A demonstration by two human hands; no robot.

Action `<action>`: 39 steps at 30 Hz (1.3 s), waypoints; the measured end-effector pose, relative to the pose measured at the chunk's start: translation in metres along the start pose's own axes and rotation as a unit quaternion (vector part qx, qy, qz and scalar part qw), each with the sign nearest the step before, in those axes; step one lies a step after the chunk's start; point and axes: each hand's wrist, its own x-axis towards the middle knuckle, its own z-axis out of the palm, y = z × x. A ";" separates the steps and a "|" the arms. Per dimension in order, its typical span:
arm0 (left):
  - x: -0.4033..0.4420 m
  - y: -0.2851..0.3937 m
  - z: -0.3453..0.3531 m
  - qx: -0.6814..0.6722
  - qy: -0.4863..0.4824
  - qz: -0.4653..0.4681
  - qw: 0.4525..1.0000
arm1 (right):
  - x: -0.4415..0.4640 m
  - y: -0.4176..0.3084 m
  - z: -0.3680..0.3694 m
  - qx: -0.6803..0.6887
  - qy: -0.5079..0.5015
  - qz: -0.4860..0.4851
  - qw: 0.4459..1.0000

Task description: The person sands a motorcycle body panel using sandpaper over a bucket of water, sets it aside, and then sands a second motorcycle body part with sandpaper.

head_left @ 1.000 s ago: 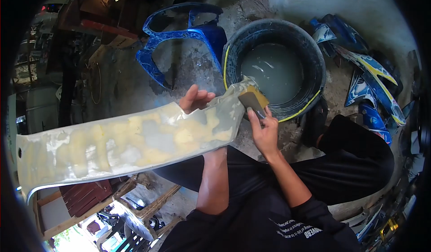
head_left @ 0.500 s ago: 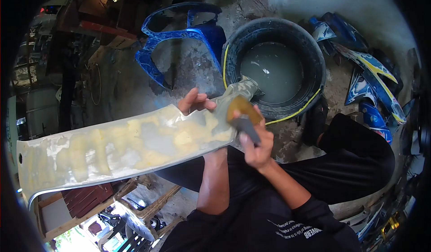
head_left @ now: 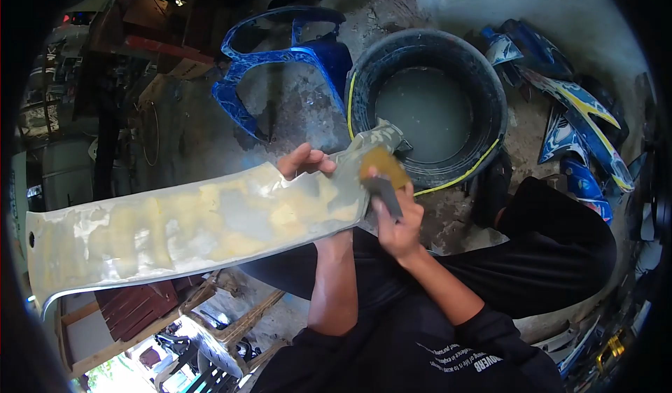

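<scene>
Currently gripping blurred grey-and-ochre pad (head_left: pixel 385 195) in right hand (head_left: pixel 402 226), fingers closed around it, at narrow end of long panel (head_left: pixel 210 218). Bracing panel from behind with left hand (head_left: pixel 306 160), fingers partly bent past notched far edge; cannot tell how firmly, palm hidden. Long axis: crosswise, rising slightly rightward, narrow end pointing toward round black bucket (head_left: pixel 365 78) of cloudy water (head_left: pixel 420 113). Surface: smooth, patchy yellow, white, grey. Versus one second earlier: pad shifted back from tip toward near edge. Beyond: glossy blue frame (head_left: pixel 329 57).
</scene>
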 end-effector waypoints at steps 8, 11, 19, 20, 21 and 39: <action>-0.002 -0.003 0.004 0.002 -0.041 0.045 0.998 | -0.009 -0.008 -0.008 0.025 -0.038 -0.078 0.996; -0.001 -0.004 0.003 0.120 -0.034 0.088 0.988 | -0.011 -0.003 -0.005 -0.001 -0.043 -0.047 0.998; 0.001 -0.001 0.000 -0.062 -0.011 0.027 0.998 | -0.008 -0.005 -0.009 0.001 -0.033 0.012 0.999; 0.002 -0.002 0.002 -0.062 -0.011 0.026 0.998 | -0.007 -0.013 -0.009 0.029 -0.049 -0.071 0.996; 0.002 -0.001 0.003 -0.053 -0.019 0.035 0.998 | -0.008 -0.011 -0.007 0.024 -0.046 -0.083 0.995; 0.005 0.002 0.006 -0.077 -0.011 0.031 0.996 | 0.000 0.031 -0.007 -0.113 0.012 0.055 0.992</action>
